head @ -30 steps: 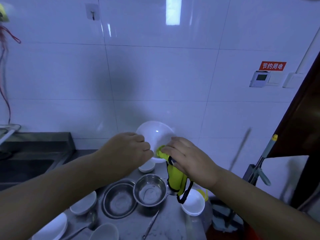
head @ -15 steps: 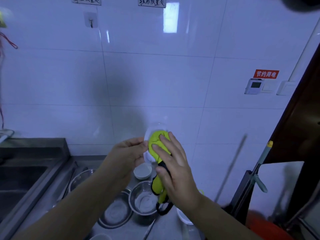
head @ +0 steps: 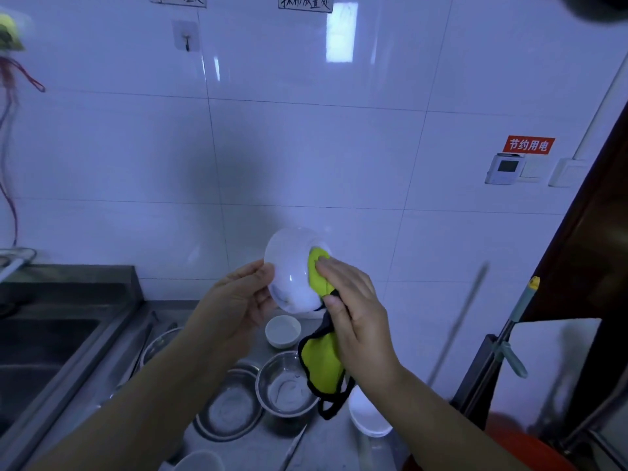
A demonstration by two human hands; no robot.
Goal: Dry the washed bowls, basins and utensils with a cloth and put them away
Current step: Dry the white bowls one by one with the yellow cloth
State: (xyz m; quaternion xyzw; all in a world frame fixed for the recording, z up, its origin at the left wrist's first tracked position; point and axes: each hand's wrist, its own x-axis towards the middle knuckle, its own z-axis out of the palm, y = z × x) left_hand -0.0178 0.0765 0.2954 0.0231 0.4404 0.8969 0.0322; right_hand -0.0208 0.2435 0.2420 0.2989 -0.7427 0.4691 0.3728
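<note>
Gripping bowl [head: 293,273] by the rim with left hand [head: 238,300], up over the counter's [head: 326,447] back edge; right hand [head: 353,317] pinching cloth [head: 319,270]. Now wiping the underside, not the inside as a second ago. Nearly dry, likely.

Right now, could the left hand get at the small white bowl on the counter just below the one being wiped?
Probably not: the left hand is holding the white bowl, though the small bowl sits uncovered just below it.

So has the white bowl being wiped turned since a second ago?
Yes. The white bowl has flipped: its opening faced the camera before, now its outside does, toward the wall tiles.
</note>
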